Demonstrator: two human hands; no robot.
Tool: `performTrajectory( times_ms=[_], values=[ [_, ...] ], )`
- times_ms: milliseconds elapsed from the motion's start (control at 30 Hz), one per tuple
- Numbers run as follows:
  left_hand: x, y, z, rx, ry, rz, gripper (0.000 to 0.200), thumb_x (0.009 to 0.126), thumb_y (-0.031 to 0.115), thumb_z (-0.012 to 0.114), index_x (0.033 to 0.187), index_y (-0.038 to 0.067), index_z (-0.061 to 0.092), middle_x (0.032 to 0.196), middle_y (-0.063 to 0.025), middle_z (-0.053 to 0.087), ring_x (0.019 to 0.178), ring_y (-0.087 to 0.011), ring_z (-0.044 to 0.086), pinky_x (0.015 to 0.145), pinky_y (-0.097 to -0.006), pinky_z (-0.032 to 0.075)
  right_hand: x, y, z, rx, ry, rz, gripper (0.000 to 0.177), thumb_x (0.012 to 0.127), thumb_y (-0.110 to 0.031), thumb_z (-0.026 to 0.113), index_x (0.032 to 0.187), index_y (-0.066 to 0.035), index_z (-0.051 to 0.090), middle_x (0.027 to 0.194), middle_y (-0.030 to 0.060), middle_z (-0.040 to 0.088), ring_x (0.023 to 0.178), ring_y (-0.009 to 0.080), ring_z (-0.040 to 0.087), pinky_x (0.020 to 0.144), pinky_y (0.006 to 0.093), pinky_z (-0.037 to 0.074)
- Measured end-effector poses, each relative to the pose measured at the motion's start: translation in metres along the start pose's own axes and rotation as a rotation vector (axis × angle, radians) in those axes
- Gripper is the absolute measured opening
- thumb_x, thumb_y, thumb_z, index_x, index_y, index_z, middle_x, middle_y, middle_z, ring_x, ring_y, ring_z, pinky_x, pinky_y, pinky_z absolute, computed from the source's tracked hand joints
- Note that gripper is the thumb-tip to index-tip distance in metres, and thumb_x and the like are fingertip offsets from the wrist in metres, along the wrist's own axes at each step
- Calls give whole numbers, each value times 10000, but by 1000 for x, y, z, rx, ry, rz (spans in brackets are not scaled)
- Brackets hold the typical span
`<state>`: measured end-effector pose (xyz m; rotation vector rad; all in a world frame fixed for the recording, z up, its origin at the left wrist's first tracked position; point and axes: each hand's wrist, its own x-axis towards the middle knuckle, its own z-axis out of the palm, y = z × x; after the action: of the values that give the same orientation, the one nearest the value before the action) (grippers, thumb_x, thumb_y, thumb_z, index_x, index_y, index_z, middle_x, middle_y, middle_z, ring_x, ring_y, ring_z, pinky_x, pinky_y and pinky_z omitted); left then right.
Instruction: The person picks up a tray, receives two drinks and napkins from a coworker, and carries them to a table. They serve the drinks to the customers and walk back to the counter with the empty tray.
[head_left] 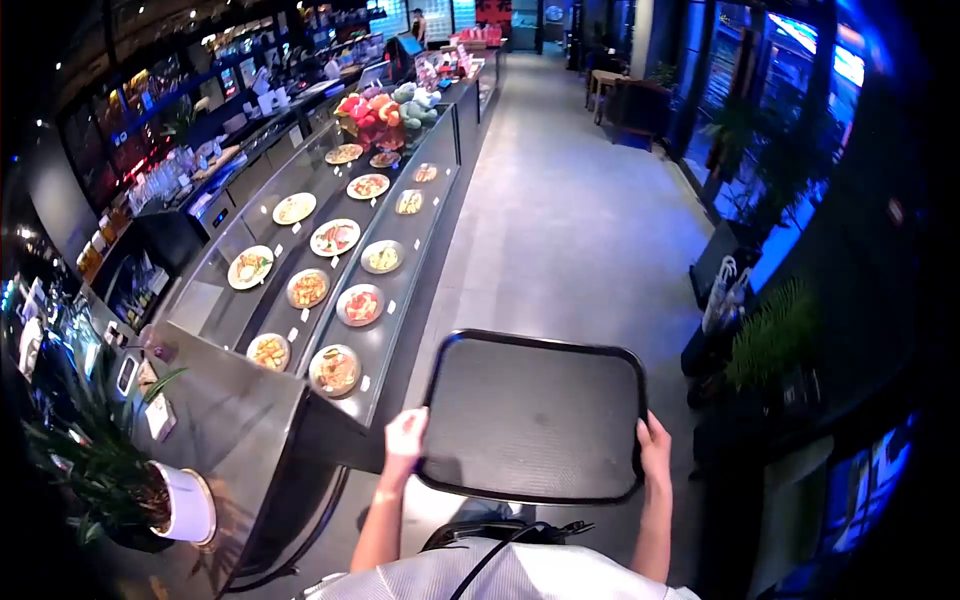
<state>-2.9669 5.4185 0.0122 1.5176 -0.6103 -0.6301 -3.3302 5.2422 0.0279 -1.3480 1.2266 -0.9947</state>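
A black rectangular serving tray [535, 415] with a raised rim is held level in front of my body, with nothing on it. My left hand [406, 440] is closed around its left edge, the fingers partly hidden under the rim. On the opposite side, my right hand [654, 447] grips the right edge, thumb near the top of the rim. To the left of the tray stands a display counter with plated food; the plate nearest my left hand [335, 370] holds a pale orange-brown dish.
The glass-sided counter [385, 330] runs away along my left with several plates and small labels. A potted plant [185, 505] stands at its near end. Grey floor [540, 190] stretches ahead. On the right are a fern [775, 335] and an umbrella holder [715, 335]. A person [417, 25] stands far back.
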Motion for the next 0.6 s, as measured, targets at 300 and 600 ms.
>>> performTrajectory(
  times_ms=[300,600],
  values=[
    [322,9,111,7,223,42,220,884,200,568,866,-10,633,719,34,563,648,-26,469,594,-177,384,390,-41,116,19,-111,-56,334,890,-124,539,1200,1,524,1004,21,608,876,86,536,807,242,431],
    [671,40,332,-13,-96,-42,214,865,179,595,910,-27,632,780,-8,615,697,-62,529,638,-210,431,673,-76,111,130,118,51,329,906,-134,506,1203,8,518,1053,39,597,915,124,556,816,255,439]
  ],
)
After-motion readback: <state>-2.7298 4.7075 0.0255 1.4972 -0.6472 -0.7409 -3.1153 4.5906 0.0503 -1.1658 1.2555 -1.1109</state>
